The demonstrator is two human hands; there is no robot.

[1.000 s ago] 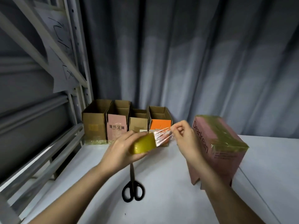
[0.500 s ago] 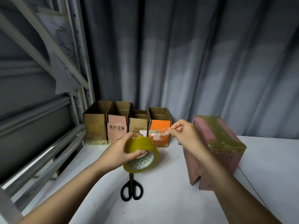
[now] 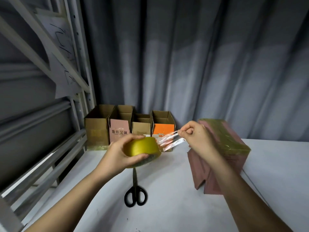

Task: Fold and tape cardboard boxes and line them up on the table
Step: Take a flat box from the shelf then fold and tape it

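Observation:
My left hand grips a yellow tape roll above the white table. My right hand pinches the free end of the clear tape strip, stretched a short way out from the roll. Just behind my right hand stands a pink cardboard box whose top is covered with yellowish tape. Several open boxes stand in a row at the back left: a brown box, a pink-fronted box, a small brown box and an orange-fronted box.
Black scissors lie on the table below the roll, handles toward me. A grey metal rack runs along the left side. A grey curtain hangs behind the table. A table seam runs right of the pink box.
My left hand turned the roll from showing its hollow side back to its yellow outer face and raised it. My right hand still pinches the tape end, with the strip stretched between.

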